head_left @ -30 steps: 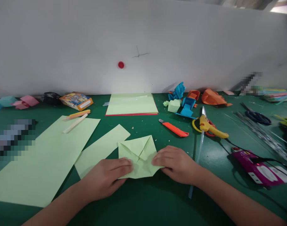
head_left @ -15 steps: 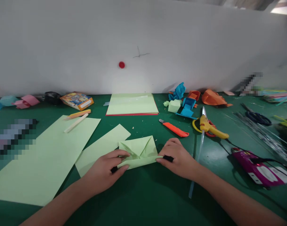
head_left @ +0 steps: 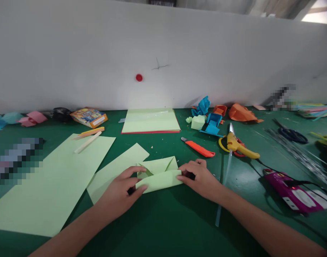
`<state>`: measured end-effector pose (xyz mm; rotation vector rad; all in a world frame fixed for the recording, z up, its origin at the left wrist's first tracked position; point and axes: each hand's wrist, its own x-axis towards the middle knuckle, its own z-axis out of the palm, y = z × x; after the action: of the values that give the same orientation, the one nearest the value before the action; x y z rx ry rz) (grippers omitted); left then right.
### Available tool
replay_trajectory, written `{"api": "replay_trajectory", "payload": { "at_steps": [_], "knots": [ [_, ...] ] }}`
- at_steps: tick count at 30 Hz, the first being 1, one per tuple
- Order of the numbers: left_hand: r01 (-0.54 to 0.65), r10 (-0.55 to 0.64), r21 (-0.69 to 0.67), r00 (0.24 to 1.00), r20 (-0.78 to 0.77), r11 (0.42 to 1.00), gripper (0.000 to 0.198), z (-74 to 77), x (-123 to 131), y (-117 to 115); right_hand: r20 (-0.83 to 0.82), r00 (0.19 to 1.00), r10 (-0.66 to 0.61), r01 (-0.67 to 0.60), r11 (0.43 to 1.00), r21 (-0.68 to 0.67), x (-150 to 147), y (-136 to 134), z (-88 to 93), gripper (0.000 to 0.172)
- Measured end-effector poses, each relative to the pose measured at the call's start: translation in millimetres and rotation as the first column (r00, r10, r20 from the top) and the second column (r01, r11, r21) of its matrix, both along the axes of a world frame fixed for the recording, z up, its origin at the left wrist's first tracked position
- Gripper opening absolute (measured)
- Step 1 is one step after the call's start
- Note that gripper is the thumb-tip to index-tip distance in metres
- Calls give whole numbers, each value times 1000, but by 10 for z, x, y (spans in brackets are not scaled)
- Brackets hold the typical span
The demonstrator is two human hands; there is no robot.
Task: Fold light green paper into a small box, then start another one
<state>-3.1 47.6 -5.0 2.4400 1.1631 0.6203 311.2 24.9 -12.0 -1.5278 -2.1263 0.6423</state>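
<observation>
A light green folded paper (head_left: 159,175) lies on the green table (head_left: 166,221) in front of me. My left hand (head_left: 120,192) pinches its left end between thumb and fingers. My right hand (head_left: 199,178) pinches its right end. The near flap of the paper is lifted and folded up over the middle. A narrow light green strip (head_left: 112,173) lies just left of it, partly under my left hand.
A large green sheet (head_left: 50,182) with two sticks lies at left. Behind are a paper stack (head_left: 149,121), an orange cutter (head_left: 199,148), yellow scissors (head_left: 237,144), coloured paper models (head_left: 211,119), a small box (head_left: 88,117) and a pink glue gun (head_left: 292,191) at right.
Both hands went from pressing the paper flat to pinching its ends, and the near edge has been raised and folded away from me over the middle.
</observation>
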Motion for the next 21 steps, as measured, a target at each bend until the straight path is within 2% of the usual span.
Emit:
{"api": "replay_trajectory", "payload": {
  "at_steps": [6, 12, 14, 16, 18, 21],
  "knots": [
    [-42, 45, 136, 999, -23, 990, 47, 13, 25, 48, 30, 998, -63, 63, 998, -16, -19, -11, 43, 13],
    [-81, 94, 152, 992, -80, 985, 42, -48, 29, 77, 59, 996, -72, 72, 997, 5, -28, 2, 5, 13],
    [-101, 115, 154, 990, -86, 983, 36, -64, 35, 77, 64, 995, -79, 78, 997, 10, -25, 5, -11, 10],
    [-120, 135, 160, 987, -87, 980, 21, -76, 44, 71, 63, 994, -84, 83, 996, 24, -19, 1, -15, 20],
    [-130, 146, 169, 986, -85, 977, 14, -82, 52, 58, 68, 996, -62, 59, 997, 48, -12, -9, -7, 30],
    [-60, 91, 237, 988, -122, 970, 14, -80, 60, 21, 107, 994, 7, -16, 996, 85, -4, -26, 10, 26]
  ]
}}
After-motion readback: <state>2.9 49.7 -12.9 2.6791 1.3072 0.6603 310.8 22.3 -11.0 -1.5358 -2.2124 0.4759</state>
